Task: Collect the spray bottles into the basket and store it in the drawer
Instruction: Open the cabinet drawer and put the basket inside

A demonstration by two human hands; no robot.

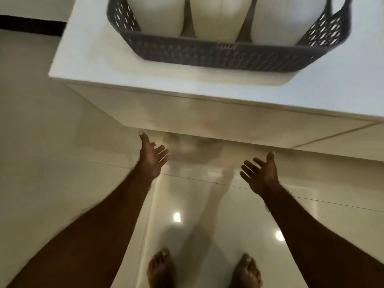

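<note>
Three white bottles (216, 17) stand side by side in your grey basket (207, 56); they are smooth, rounded and pale, and their tops are cut off by the upper edge of the view, so you cannot tell whether they carry spray heads. The basket is plastic with a perforated lattice wall, angled corners and a flat rim, and it sits on the white, matte top of the cabinet (145, 84), near its front edge. The cabinet's front face below is plain, cream and smooth, and no drawer handle can be made out on it.

Your left hand (150, 156) is spread wide, thumb pointing up toward the cabinet's lower edge, fingers splayed to the right; it grips nothing and touches nothing. Your right hand (262, 173) mirrors it, palm turned inward, fingers fanned to the left, thumb raised, likewise empty and in the air. Both hang below the cabinet front, well apart from the basket.

Under them, the glossy tiled floor (62, 163) reflects two ceiling lights, and your bare feet (161, 269) stand on it.
</note>
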